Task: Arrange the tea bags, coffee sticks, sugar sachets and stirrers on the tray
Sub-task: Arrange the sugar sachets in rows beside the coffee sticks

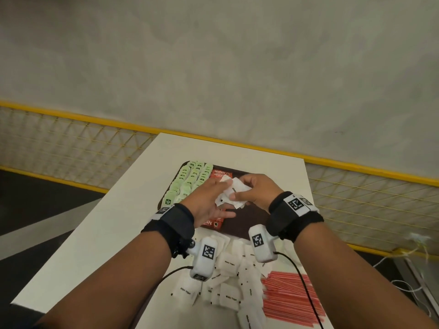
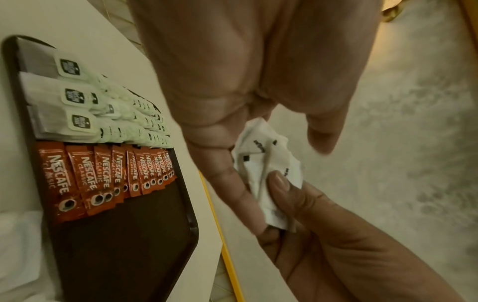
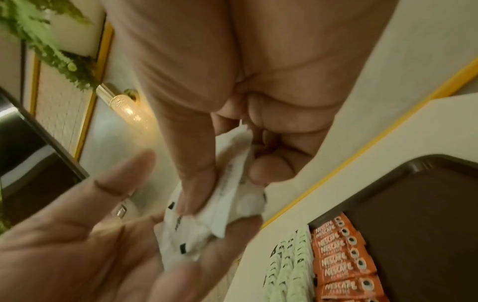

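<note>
A dark brown tray [image 1: 247,222] lies on the white table. Green tea bags [image 1: 190,181] fill its left part in rows, and red coffee sticks [image 1: 219,174] lie beside them. Above the tray, my right hand [image 1: 251,188] pinches a crumpled bunch of white sugar sachets [image 1: 234,193] between thumb and fingers. My left hand [image 1: 221,193] lies against the bunch with straight fingers, palm turned to it. The left wrist view shows the sachets [image 2: 269,167] between both hands. In the right wrist view they [image 3: 227,208] rest on the left fingers. More sugar sachets [image 1: 228,288] and red stirrers [image 1: 289,298] lie in front of the tray.
The table [image 1: 118,222] ends just behind the tray, with a yellow-framed mesh fence [image 1: 71,143] beyond. The tray's right half [image 2: 124,245] is bare. Black cables [image 1: 306,288] from the wrist cameras cross the stirrers. White cords lie on the floor at the right.
</note>
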Demonstrator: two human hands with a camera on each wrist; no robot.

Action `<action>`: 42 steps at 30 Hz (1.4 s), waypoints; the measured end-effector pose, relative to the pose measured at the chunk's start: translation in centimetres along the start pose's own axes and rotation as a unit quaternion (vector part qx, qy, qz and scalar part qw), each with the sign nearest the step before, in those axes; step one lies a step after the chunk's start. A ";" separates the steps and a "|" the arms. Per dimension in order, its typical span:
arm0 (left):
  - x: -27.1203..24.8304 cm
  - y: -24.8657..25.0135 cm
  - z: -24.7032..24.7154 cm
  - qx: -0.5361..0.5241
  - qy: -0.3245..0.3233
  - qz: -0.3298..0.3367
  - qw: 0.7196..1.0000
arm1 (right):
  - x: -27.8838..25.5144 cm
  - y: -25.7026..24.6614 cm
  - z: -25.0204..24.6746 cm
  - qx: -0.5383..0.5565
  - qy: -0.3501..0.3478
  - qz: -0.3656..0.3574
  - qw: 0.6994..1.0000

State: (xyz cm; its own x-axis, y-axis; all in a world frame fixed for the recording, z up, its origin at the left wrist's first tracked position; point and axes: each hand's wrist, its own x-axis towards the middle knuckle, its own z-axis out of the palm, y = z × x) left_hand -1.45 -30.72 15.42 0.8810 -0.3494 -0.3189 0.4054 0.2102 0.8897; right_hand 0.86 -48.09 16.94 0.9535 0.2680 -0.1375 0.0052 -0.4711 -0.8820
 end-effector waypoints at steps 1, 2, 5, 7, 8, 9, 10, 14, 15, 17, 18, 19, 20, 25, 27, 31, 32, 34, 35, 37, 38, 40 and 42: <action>0.7 0.2 -0.2 0.003 0.007 0.007 1.000 | 0.7 -0.2 0.0 -0.027 0.016 -0.003 1.000; 1.5 0.3 -0.5 0.004 0.016 0.014 1.000 | 1.3 -0.3 -0.1 -0.054 0.033 -0.005 0.998; 4.3 0.9 -1.9 -0.021 0.029 0.026 0.999 | 3.6 0.0 -0.3 -0.077 0.086 -0.006 0.993; 6.2 1.4 -2.9 -0.049 0.042 0.039 0.997 | 5.2 0.4 -0.5 -0.029 0.126 0.023 0.991; 7.2 1.6 -3.5 -0.058 0.051 0.047 0.996 | 5.9 0.6 -0.6 0.012 0.137 0.046 0.989; 8.1 1.8 -4.0 -0.062 0.058 0.053 0.995 | 6.7 1.0 -0.5 0.051 0.140 0.072 0.986; 9.1 1.9 -4.5 -0.060 0.064 0.056 0.995 | 7.5 1.5 -0.4 0.082 0.136 0.097 0.982; 13.4 1.2 -6.4 -0.056 0.071 0.034 0.995 | 11.1 4.3 0.8 0.177 0.145 0.138 0.964; 14.4 1.1 -6.8 -0.061 0.071 0.027 0.995 | 12.1 5.1 1.0 0.194 0.159 0.142 0.957; 16.7 0.8 -7.7 -0.073 0.069 0.013 0.995 | 14.0 6.7 1.3 0.233 0.181 0.146 0.944; 17.8 0.7 -8.2 -0.079 0.068 0.005 0.995 | 15.0 7.4 1.3 0.252 0.188 0.148 0.938; 18.9 0.7 -8.6 -0.087 0.068 -0.002 0.994 | 16.0 8.3 1.2 0.266 0.195 0.152 0.932; 20.1 0.6 -9.1 -0.093 0.073 -0.007 0.993 | 17.0 9.1 1.0 0.275 0.201 0.156 0.927; 24.5 0.7 -11.6 -0.074 0.121 -0.012 0.990 | 21.2 13.7 -1.4 0.227 0.269 0.215 0.911; 25.8 0.4 -12.5 -0.049 0.131 -0.016 0.990 | 22.4 15.6 -2.3 0.140 0.282 0.253 0.915; 26.9 -0.3 -13.8 -0.035 0.138 -0.034 0.989 | 24.0 18.2 -2.9 -0.048 0.208 0.286 0.934; 26.9 -0.5 -14.0 -0.032 0.138 -0.038 0.989 | 24.4 18.6 -2.9 -0.079 0.192 0.290 0.934; 27.0 -0.7 -14.2 -0.024 0.133 -0.040 0.990 | 25.2 19.0 -2.8 -0.105 0.186 0.294 0.932; 27.1 -0.8 -14.3 -0.022 0.132 -0.041 0.990 | 25.6 19.1 -2.7 -0.105 0.189 0.298 0.930; 27.1 -0.9 -14.3 -0.022 0.133 -0.043 0.990 | 26.1 19.3 -2.5 -0.096 0.205 0.309 0.924; 27.1 -0.9 -14.3 -0.021 0.133 -0.043 0.990 | 26.3 19.5 -2.3 -0.098 0.210 0.312 0.921; 27.1 -1.0 -14.2 -0.017 0.134 -0.045 0.990 | 26.6 19.7 -2.1 -0.114 0.210 0.317 0.918; 27.2 -1.2 -14.1 -0.017 0.136 -0.048 0.989 | 26.7 19.6 -2.1 -0.133 0.209 0.323 0.913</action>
State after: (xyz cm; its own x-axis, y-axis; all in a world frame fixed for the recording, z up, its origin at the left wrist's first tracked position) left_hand 25.46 -27.61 1.12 0.8690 -0.1126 -0.4819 0.4947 0.2202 0.8407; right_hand 27.01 -51.97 -3.10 0.8144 -0.4573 -0.3572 -0.5799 -0.6196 -0.5289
